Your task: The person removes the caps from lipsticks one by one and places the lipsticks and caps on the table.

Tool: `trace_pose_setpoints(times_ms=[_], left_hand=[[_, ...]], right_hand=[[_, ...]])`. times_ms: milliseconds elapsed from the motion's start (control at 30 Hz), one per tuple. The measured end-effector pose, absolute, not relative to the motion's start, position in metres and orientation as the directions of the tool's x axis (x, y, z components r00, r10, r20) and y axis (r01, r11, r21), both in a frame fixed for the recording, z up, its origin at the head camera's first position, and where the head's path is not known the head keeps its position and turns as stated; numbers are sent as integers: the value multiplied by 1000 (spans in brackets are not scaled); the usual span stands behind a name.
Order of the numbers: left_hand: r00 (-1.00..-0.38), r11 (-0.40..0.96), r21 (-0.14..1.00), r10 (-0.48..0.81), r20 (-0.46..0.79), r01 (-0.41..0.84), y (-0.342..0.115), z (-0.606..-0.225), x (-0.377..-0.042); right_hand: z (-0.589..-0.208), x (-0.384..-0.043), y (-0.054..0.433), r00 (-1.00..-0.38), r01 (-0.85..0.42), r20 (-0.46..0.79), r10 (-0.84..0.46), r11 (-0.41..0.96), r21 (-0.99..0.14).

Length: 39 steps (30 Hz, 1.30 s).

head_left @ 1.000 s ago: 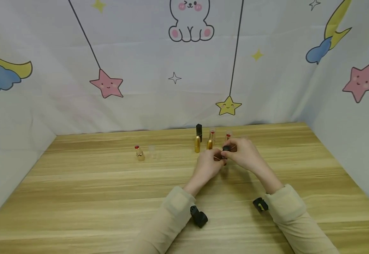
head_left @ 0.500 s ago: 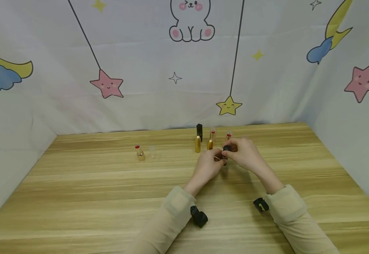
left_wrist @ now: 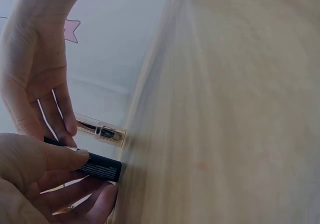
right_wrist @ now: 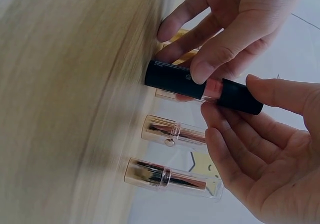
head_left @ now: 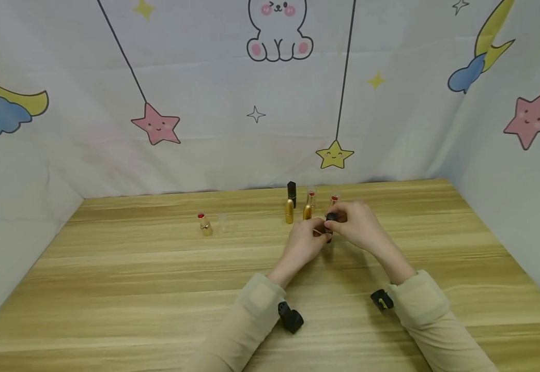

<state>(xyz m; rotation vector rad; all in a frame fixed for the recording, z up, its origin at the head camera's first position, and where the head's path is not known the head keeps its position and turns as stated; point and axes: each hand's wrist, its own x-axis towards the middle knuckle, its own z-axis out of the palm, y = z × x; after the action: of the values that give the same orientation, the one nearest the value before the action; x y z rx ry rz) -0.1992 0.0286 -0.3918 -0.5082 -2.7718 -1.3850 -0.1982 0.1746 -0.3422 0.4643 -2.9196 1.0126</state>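
Observation:
A black lipstick tube (right_wrist: 175,79) stands on the wooden table, its base end at the tabletop. A reddish see-through band shows between its base and its black cap (right_wrist: 241,98). My left hand (head_left: 304,240) pinches the lower black part between thumb and fingers; small pale print shows on that part in the left wrist view. My right hand (head_left: 355,219) pinches the cap from above, its thumb (right_wrist: 280,92) on one side and fingers on the other. Right behind the hands stand clear-capped lipsticks (right_wrist: 172,176), partly hidden in the head view.
Close by on the table (head_left: 158,289) are a black lipstick (head_left: 291,192) and gold bullet-shaped tubes (head_left: 289,212). Farther left stand an uncapped red lipstick (head_left: 205,225) and a clear cap (head_left: 223,222). A printed cloth wall (head_left: 204,155) borders the back edge.

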Motion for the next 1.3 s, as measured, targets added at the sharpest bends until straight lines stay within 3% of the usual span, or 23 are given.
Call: trace_pose_setpoints(times_ms=[1300], left_hand=[[-948,558,784,293,122,274,26,-388,-197]], right_hand=[[-331,-190,173,-959,-278,139,-245,743,-608]])
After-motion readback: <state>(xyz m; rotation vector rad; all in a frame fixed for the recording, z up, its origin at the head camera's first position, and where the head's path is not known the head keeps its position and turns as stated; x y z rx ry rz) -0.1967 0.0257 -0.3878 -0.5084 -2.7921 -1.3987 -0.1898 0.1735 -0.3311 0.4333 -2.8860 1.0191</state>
